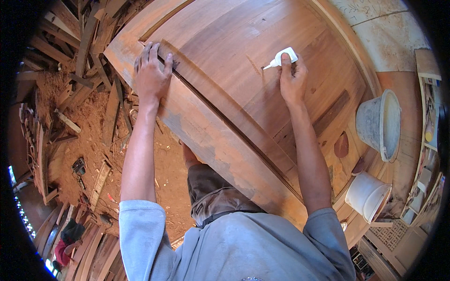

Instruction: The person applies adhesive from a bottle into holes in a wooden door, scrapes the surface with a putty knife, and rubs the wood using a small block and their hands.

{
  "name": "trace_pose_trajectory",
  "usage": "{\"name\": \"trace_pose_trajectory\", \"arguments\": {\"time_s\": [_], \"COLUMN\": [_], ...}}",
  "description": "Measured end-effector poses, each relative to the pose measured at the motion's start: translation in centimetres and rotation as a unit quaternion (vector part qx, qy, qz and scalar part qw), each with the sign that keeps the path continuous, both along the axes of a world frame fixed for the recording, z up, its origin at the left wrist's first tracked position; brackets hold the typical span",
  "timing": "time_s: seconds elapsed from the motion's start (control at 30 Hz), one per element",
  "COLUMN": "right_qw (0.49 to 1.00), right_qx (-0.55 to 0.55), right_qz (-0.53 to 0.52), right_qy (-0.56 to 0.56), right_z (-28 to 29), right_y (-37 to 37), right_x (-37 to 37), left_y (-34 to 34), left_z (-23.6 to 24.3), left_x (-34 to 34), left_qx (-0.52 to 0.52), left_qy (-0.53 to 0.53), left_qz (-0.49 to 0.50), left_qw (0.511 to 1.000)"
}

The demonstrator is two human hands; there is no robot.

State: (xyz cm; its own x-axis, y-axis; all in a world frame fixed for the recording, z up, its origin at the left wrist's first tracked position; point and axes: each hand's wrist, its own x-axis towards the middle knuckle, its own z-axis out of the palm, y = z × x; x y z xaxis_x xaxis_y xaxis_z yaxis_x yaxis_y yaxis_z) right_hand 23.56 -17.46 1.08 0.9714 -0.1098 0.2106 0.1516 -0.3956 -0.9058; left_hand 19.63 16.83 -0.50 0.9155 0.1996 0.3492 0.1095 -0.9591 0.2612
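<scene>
The right hand (293, 79) at one o'clock pinched a small white plastic glue bottle (284, 57), nozzle angled onto a pale scratch in the large reddish-brown wooden door panel (243, 70), while the left hand (151, 75) at eleven o'clock lay open-fingered on the panel's edge, seemingly steadying it.

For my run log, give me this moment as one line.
left hand: pressed flat on wooden door panel | right hand: holds small white glue bottle, nozzle on panel | nearby: grey bucket, white bucket
</scene>
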Motion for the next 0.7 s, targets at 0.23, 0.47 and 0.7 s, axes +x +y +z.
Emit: {"name": "trace_pose_trajectory", "arguments": {"time_s": [0.23,0.47,0.7], "right_qw": [1.000,1.000,1.000], "right_qx": [-0.001,0.011,0.012], "right_qz": [-0.002,-0.002,-0.001], "right_qy": [-0.010,-0.013,-0.009], "right_z": [-0.69,-0.66,-0.48], "right_y": [-0.26,-0.19,-0.22], "right_x": [0.20,0.15,0.13], "left_y": [0.08,-0.08,0.10], "left_z": [-0.21,0.08,-0.06], "left_x": [0.10,-0.03,0.07], "left_qx": [0.002,-0.006,-0.006], "left_qy": [-0.007,0.002,0.001], "left_qz": [-0.003,0.001,0.001], "left_qw": [1.000,1.000,1.000]}}
